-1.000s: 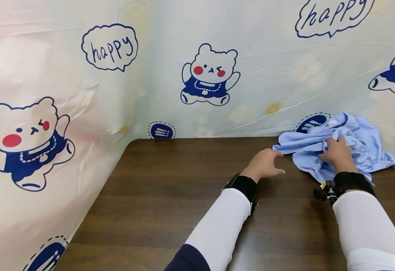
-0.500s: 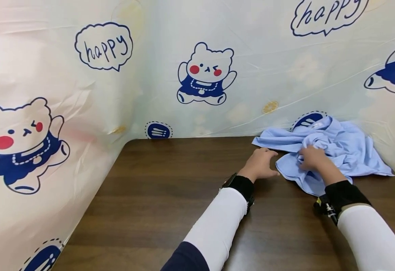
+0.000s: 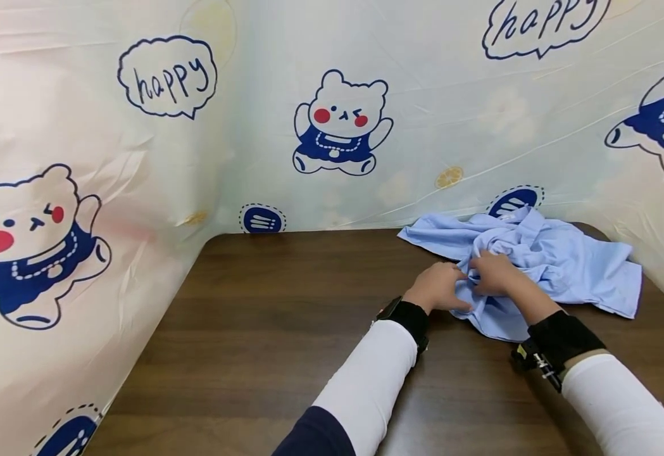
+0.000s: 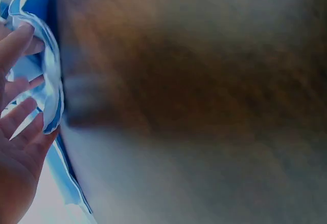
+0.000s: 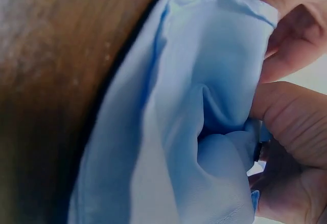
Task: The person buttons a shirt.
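Observation:
A crumpled light blue shirt (image 3: 571, 259) lies at the back right of the table. My right hand (image 3: 497, 275) grips a bunched fold near its left part. Just left of it, my left hand (image 3: 437, 288) reaches the shirt's near left edge, thumb and fingers apart. In the left wrist view, the left hand (image 4: 18, 147) has its fingers spread beside a hanging edge of the shirt (image 4: 51, 75). Close up in the right wrist view, the shirt (image 5: 189, 106) hangs in folds against the right hand (image 5: 299, 137); some fingertips are hidden behind cloth.
The brown wooden table (image 3: 286, 335) extends to the left and front of the shirt. A printed curtain (image 3: 275, 139) with bears and speech bubbles borders its back and sides. Each wrist carries a black strap (image 3: 565, 335).
My right hand has moved left and a little nearer, dragging the shirt along the table. The left hand, nearly still, now meets the shirt's edge, and both hands are close together.

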A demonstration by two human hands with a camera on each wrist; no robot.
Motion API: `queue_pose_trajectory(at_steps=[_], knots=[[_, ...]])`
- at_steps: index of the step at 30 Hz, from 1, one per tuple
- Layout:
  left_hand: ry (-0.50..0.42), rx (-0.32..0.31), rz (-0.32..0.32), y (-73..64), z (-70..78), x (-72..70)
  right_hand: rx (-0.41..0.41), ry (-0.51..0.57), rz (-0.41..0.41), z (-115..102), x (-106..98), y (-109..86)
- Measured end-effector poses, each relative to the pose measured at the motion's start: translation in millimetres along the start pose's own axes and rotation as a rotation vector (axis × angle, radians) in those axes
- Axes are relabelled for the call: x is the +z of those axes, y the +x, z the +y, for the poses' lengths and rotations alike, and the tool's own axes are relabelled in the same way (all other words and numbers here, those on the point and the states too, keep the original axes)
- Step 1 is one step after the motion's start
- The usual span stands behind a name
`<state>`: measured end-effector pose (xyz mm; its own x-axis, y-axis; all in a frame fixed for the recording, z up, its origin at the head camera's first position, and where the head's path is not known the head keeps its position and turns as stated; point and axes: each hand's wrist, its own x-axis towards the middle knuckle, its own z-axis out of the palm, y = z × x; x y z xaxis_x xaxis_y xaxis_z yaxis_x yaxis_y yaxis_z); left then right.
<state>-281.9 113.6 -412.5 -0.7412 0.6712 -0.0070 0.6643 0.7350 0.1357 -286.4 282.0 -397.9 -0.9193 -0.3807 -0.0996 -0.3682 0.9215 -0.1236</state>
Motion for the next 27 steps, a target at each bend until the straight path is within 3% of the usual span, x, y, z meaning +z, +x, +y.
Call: queue_pose_trajectory(at_steps=[6, 12, 16, 18, 20, 23, 27], knots=[[0.072, 0.005, -0.038, -3.6, 2.1, 4.1, -0.044, 0.073, 0.026, 2, -5, -6.8], [0.11, -0.017, -0.08, 0.2, 8.6, -1.4, -0.067, 0.191, 0.121, 14, -36, -21.3], [0.147, 0.006, -0.073, 5.8, 18.4, -7.0, -0.014, 0.19, 0.23, 31, -53, -26.5], [0.083, 0.003, -0.088, 8.1, 24.0, -9.0, 0.048, 0.188, 0.242, 43, -56, -28.4], [-0.014, -0.005, -0.129, 9.4, 28.6, -9.4, 0.125, 0.2, 0.199, 55, -55, -31.3], [-0.142, -0.038, -0.229, 10.2, 32.7, -6.5, 0.221, 0.232, 0.072, 73, -47, -35.8], [-0.096, -0.037, -0.337, 12.9, 33.9, -2.7, 0.26, 0.266, -0.058, 90, -31, -37.1]])
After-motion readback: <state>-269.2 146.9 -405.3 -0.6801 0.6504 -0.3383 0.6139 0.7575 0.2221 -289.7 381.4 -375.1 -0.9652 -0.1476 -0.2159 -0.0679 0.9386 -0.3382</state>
